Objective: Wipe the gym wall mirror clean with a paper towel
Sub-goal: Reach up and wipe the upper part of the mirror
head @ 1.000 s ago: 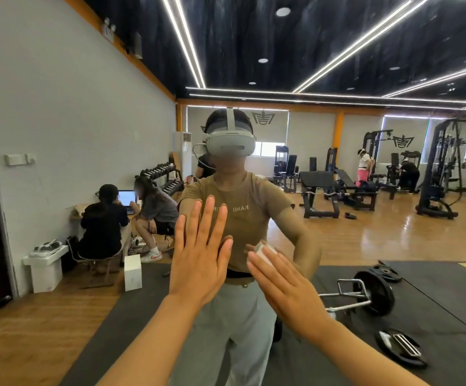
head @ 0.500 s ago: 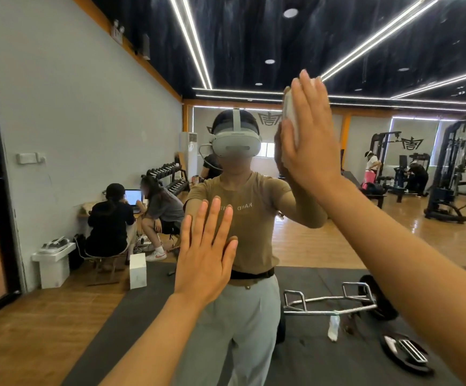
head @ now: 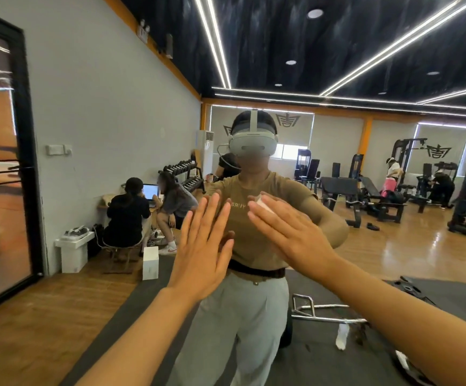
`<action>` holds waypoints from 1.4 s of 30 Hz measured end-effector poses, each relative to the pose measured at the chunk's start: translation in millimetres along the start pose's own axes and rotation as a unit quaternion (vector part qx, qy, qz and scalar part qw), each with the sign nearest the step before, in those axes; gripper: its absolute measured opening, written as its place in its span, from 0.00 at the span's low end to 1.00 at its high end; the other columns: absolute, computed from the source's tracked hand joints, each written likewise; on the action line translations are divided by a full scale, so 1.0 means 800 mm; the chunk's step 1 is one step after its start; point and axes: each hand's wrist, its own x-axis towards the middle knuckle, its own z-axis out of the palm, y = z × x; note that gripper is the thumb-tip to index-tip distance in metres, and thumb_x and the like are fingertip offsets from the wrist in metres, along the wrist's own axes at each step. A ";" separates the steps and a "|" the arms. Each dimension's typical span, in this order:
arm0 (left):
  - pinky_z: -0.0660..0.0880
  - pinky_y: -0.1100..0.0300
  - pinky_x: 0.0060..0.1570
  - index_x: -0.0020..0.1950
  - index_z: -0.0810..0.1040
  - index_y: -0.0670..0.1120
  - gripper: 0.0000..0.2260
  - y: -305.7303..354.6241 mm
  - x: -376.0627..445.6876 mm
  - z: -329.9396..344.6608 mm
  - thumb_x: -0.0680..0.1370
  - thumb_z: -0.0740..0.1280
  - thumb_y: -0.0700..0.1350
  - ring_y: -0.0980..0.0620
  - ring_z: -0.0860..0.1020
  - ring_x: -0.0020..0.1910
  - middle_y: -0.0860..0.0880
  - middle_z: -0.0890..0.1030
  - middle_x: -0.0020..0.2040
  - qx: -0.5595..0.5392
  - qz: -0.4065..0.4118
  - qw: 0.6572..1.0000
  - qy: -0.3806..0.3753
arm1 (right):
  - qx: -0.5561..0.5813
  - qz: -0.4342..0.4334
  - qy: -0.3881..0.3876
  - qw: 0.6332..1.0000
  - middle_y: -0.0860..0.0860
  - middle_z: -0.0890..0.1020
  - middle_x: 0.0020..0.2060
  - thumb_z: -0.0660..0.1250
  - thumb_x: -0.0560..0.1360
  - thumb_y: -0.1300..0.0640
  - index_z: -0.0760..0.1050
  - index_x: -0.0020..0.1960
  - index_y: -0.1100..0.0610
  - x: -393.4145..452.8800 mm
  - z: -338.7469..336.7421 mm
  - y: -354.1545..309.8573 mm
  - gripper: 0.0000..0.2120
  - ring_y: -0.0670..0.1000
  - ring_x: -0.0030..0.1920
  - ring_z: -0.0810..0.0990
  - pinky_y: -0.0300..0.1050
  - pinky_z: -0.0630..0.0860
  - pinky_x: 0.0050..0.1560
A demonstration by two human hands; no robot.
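The wall mirror (head: pixel 337 65) fills almost the whole view and reflects the gym and my own figure. My left hand (head: pixel 202 246) lies flat on the glass at chest height, fingers spread and pointing up, holding nothing. Just to its right, my right hand (head: pixel 287 232) presses a folded white paper towel (head: pixel 262 204) against the glass. Only a corner of the towel shows beyond the fingertips; the palm hides the remainder.
The mirror's black frame (head: pixel 28 162) runs down the left edge. In the reflection are two seated people at a laptop (head: pixel 151 190), a dumbbell rack (head: pixel 184 174), weight machines at the right, and a bar with plates on a dark mat behind me.
My right hand has swept the towel down from head height to chest height, next to my left hand. The left hand has stayed flat on the glass.
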 end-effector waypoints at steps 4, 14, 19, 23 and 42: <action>0.36 0.53 0.78 0.83 0.47 0.47 0.30 -0.026 -0.006 -0.014 0.83 0.53 0.53 0.49 0.42 0.81 0.48 0.42 0.83 0.017 -0.080 0.997 0.004 | -0.064 0.083 0.027 0.994 0.60 0.66 0.76 0.59 0.83 0.59 0.64 0.77 0.63 0.066 -0.034 0.050 0.23 0.60 0.77 0.63 0.57 0.60 0.77; 0.34 0.54 0.77 0.83 0.45 0.51 0.29 -0.093 0.001 -0.046 0.83 0.48 0.56 0.51 0.40 0.81 0.50 0.40 0.83 0.034 -0.125 0.992 0.005 | 0.030 0.333 0.148 0.931 0.57 0.53 0.81 0.55 0.84 0.57 0.52 0.81 0.61 0.183 -0.069 0.075 0.27 0.57 0.81 0.48 0.42 0.43 0.79; 0.33 0.54 0.77 0.82 0.45 0.51 0.29 -0.113 0.002 -0.053 0.82 0.46 0.57 0.52 0.38 0.81 0.50 0.39 0.82 0.023 -0.134 0.991 -0.002 | 0.063 0.210 0.090 0.971 0.59 0.60 0.78 0.58 0.81 0.64 0.58 0.79 0.61 0.131 0.001 -0.018 0.27 0.58 0.79 0.56 0.49 0.50 0.80; 0.33 0.53 0.77 0.83 0.42 0.53 0.29 -0.123 0.000 -0.051 0.83 0.48 0.55 0.49 0.41 0.81 0.50 0.40 0.83 0.029 -0.106 0.994 0.002 | 0.063 0.047 0.026 0.997 0.60 0.64 0.76 0.45 0.85 0.63 0.63 0.76 0.64 0.080 0.047 -0.088 0.22 0.61 0.78 0.60 0.56 0.58 0.78; 0.38 0.47 0.78 0.83 0.49 0.50 0.29 -0.167 0.023 -0.059 0.84 0.47 0.58 0.46 0.45 0.81 0.47 0.44 0.83 0.048 -0.050 0.995 0.065 | 0.027 0.336 0.214 0.917 0.59 0.58 0.79 0.56 0.84 0.61 0.57 0.79 0.63 0.270 -0.038 0.042 0.25 0.59 0.80 0.53 0.40 0.46 0.79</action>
